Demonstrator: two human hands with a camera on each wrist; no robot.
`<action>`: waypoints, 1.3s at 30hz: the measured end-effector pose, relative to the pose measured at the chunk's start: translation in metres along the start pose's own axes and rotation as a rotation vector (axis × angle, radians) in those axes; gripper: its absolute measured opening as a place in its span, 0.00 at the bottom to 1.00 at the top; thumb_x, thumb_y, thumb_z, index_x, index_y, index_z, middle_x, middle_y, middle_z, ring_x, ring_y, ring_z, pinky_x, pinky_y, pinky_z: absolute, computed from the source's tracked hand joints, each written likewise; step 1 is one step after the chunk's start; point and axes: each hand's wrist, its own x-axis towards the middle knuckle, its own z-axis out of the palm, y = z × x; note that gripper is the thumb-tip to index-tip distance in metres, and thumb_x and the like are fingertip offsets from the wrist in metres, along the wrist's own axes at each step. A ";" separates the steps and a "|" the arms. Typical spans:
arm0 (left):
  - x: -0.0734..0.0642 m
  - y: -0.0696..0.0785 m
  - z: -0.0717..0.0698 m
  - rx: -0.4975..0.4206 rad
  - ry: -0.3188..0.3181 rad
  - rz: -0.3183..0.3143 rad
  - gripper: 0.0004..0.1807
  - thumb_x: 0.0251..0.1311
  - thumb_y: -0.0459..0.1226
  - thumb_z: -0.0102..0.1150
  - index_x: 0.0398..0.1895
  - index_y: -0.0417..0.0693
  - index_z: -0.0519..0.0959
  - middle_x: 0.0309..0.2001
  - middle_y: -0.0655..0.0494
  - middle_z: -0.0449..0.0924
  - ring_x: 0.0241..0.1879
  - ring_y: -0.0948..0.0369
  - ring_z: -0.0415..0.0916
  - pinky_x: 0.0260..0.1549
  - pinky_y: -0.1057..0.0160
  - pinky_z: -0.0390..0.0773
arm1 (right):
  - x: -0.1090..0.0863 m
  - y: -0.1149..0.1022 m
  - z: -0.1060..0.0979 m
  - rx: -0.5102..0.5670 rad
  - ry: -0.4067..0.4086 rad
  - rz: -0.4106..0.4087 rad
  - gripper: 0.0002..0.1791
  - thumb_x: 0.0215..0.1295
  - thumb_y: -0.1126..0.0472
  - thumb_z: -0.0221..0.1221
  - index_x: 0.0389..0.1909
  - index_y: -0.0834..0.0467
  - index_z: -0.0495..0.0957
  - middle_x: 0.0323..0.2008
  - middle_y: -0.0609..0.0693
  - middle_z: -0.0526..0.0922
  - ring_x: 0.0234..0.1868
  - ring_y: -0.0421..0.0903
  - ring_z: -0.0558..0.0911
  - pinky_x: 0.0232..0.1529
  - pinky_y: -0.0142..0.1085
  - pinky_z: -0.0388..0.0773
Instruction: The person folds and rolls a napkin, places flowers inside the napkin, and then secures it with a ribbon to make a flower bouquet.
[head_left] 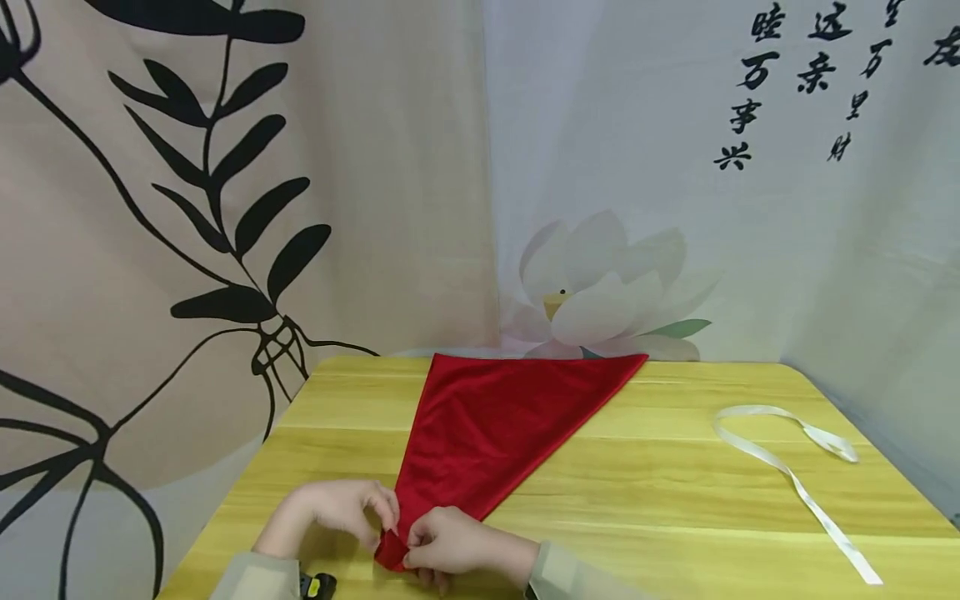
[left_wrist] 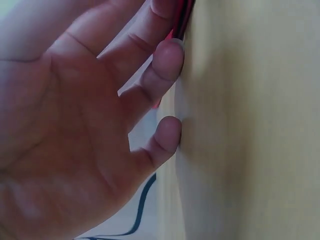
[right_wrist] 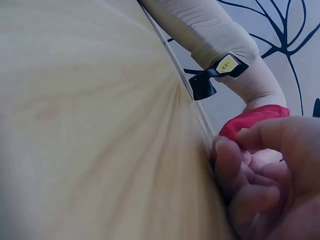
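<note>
A red triangular cloth (head_left: 502, 425) lies on the wooden table, its long straight edge at the back and its narrow end toward the person. That near tip is turned over into a small folded bundle. On the bundle's left side, my left hand (head_left: 348, 508) holds the cloth with its thumb and fingertips. The left wrist view shows the other fingers (left_wrist: 167, 60) bent, their tips close to the tabletop. From the right, my right hand (head_left: 453, 542) pinches the bundle between thumb and index finger; the right wrist view shows the red fabric (right_wrist: 252, 120) at those fingertips.
A white ribbon (head_left: 780, 462) lies in a loose curve on the right of the wooden table (head_left: 637, 508). Behind the table hang curtains (head_left: 405, 183) printed with black plants, a pale flower and written characters. A black wrist camera (right_wrist: 215, 77) sits on the left sleeve.
</note>
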 end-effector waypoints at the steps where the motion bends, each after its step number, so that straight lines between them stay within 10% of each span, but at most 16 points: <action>1: -0.001 0.000 0.000 0.011 0.003 -0.008 0.08 0.49 0.30 0.66 0.35 0.41 0.85 0.44 0.62 0.78 0.50 0.66 0.70 0.51 0.63 0.66 | 0.000 0.001 -0.001 0.024 0.000 0.004 0.13 0.62 0.65 0.60 0.18 0.59 0.75 0.12 0.46 0.78 0.09 0.38 0.74 0.14 0.30 0.73; 8: -0.010 -0.002 -0.001 0.064 -0.008 -0.061 0.10 0.50 0.35 0.69 0.37 0.47 0.83 0.50 0.68 0.73 0.55 0.68 0.63 0.55 0.61 0.62 | -0.003 0.003 -0.004 0.104 -0.005 0.044 0.13 0.63 0.63 0.59 0.19 0.57 0.73 0.14 0.47 0.81 0.09 0.38 0.75 0.08 0.27 0.59; 19: 0.004 -0.001 0.001 -0.040 0.029 0.025 0.07 0.56 0.34 0.65 0.30 0.36 0.83 0.36 0.60 0.79 0.41 0.68 0.74 0.46 0.66 0.69 | -0.006 0.005 -0.005 0.090 0.014 0.082 0.13 0.61 0.64 0.61 0.18 0.59 0.75 0.11 0.49 0.79 0.07 0.39 0.72 0.07 0.29 0.65; 39: 0.020 0.017 0.009 0.055 0.134 -0.126 0.06 0.58 0.34 0.62 0.25 0.42 0.79 0.21 0.69 0.72 0.21 0.73 0.63 0.22 0.73 0.63 | -0.004 0.009 -0.040 -0.113 0.147 0.129 0.17 0.59 0.57 0.64 0.15 0.58 0.73 0.08 0.49 0.76 0.05 0.40 0.71 0.08 0.33 0.70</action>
